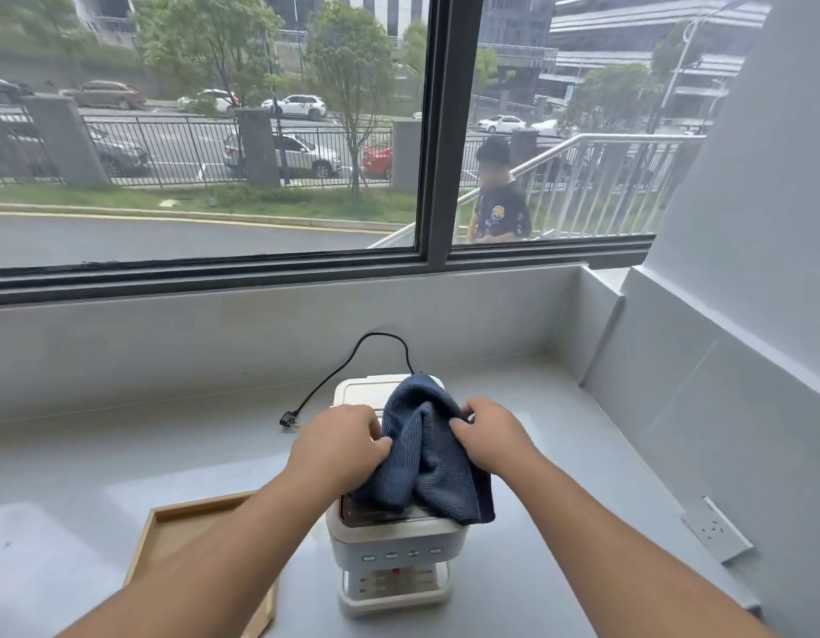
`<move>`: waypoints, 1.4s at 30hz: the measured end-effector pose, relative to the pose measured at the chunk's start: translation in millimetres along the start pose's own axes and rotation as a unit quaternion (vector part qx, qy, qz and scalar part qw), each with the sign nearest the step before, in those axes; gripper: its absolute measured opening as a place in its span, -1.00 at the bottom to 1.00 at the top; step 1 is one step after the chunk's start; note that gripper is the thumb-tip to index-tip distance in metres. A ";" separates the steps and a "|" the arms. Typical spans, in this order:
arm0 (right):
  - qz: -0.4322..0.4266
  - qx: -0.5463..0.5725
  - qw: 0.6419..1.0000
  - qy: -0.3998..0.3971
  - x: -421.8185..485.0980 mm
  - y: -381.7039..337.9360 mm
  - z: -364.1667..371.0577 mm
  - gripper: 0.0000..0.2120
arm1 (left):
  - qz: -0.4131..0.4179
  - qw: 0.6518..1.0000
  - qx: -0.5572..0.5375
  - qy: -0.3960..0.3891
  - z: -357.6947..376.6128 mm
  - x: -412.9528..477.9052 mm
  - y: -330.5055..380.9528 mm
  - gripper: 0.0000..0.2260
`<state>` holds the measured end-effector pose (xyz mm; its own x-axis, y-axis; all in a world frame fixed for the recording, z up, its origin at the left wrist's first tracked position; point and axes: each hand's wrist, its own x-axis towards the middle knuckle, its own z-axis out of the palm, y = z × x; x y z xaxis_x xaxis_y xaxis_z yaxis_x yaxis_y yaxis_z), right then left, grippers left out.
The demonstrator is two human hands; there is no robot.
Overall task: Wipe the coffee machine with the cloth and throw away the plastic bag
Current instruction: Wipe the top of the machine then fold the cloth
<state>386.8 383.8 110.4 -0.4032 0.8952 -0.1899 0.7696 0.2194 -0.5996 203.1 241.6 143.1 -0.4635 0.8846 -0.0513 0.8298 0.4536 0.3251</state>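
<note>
A white coffee machine (pixel 395 552) stands on the grey counter in front of me, its button row and drip tray facing me. A dark blue ribbed cloth (pixel 429 458) is draped over its top. My left hand (pixel 341 446) pinches the cloth's left edge and my right hand (pixel 488 432) grips its right edge, both held over the machine's top. No plastic bag is in view.
A wooden tray (pixel 168 529) lies on the counter (pixel 122 458) left of the machine. The machine's black cord (pixel 348 366) trails back to an unplugged plug (pixel 289 419). A wall socket (pixel 716 529) sits on the right wall. A window with a ledge runs behind.
</note>
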 end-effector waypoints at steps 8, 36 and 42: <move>-0.059 0.174 0.980 0.071 -23.1 -34.4 -51.8 -0.81 | -0.005 0.971 -0.240 0.017 -35.1 1.4 -8.7 -0.81; -0.176 0.194 0.965 -0.017 -30.0 -268.8 -26.4 -0.76 | 0.047 0.656 -0.726 -0.202 -160.8 -17.6 -159.6 -0.60; -0.042 0.260 0.964 0.023 -31.7 -240.8 32.1 -0.33 | 0.054 0.575 -0.807 -0.123 -172.6 -11.5 -161.6 -0.62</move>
<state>198.4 290.1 235.9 -0.4224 0.9013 -0.0958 0.3782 0.0792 -0.9223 20.7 139.5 254.1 -0.2129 0.9769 -0.0170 -0.6125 -0.1200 0.7813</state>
